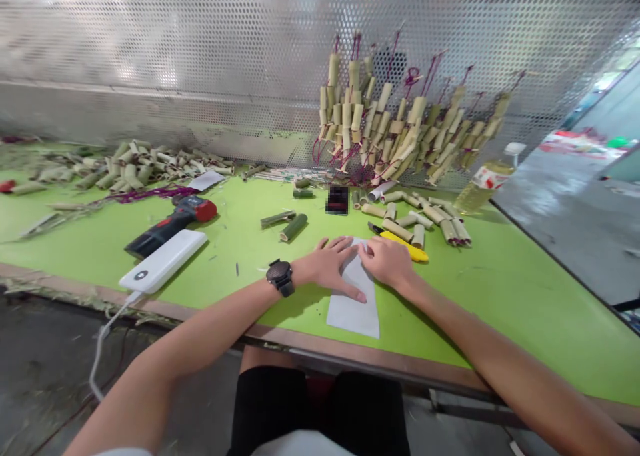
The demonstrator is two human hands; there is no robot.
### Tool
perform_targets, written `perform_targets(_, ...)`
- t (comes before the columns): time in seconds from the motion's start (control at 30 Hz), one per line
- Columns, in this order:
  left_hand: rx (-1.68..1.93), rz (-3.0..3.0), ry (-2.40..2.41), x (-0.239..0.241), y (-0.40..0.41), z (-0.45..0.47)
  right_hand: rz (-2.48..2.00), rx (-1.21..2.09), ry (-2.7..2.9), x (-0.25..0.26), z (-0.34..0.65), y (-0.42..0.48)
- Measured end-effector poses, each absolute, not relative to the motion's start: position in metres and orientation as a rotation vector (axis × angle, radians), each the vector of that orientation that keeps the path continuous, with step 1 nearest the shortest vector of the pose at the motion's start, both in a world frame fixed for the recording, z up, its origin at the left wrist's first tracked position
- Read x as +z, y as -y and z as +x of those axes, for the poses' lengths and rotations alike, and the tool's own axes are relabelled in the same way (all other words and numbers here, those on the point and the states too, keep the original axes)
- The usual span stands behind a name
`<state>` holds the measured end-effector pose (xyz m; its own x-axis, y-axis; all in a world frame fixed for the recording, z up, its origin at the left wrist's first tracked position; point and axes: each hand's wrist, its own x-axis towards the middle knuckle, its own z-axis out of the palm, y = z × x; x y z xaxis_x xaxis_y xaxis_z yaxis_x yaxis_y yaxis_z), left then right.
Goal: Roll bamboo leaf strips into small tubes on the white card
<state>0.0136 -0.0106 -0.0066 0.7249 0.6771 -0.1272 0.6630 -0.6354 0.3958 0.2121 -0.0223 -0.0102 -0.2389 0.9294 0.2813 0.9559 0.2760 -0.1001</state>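
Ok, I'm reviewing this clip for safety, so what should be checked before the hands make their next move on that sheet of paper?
1. Both hands on the sheet: ok. The left hand lies flat on the paper sheet; the right hand rests at its far end.
2. Sheet fully on the table: ok, its near end stops short of the front edge.
3. Yellow knife clear of the hands: not ok, it lies right behind the right hand.
4. Knife blade covered: cannot tell.
5. Bamboo pieces off the sheet: ok, they lie farther back.
6. Power bank out of the way: ok, well off to the left.
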Motion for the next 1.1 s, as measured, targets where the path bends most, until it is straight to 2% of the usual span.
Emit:
perform_targets(0.1,0.045,2.505,-1.01,-0.006,0.01,0.013,-1.601,-0.041,2.355,-0.01,0.207,0.028)
perform_targets(0.3,0.025,2.503,-1.033,-0.006,0.01,0.013,-1.811,-0.162,2.21,-0.011,0.216,0.018)
perform_targets(0.5,0.04,2.491,-1.01,-0.005,0.009,0.013,-1.611,-0.027,2.349,-0.01,0.207,0.027)
perform_targets(0.7,0.017,2.491,-1.025,-0.005,0.01,0.014,-1.832,-0.151,2.214,-0.009,0.215,0.016)
perform_targets(0.9,0.04,2.486,-1.014,-0.004,0.009,0.013,-1.593,0.005,2.35,-0.009,0.201,0.03)
perform_targets(1.1,0.036,2.486,-1.036,-0.006,0.01,0.013,-1.793,-0.106,2.236,-0.008,0.209,0.022)
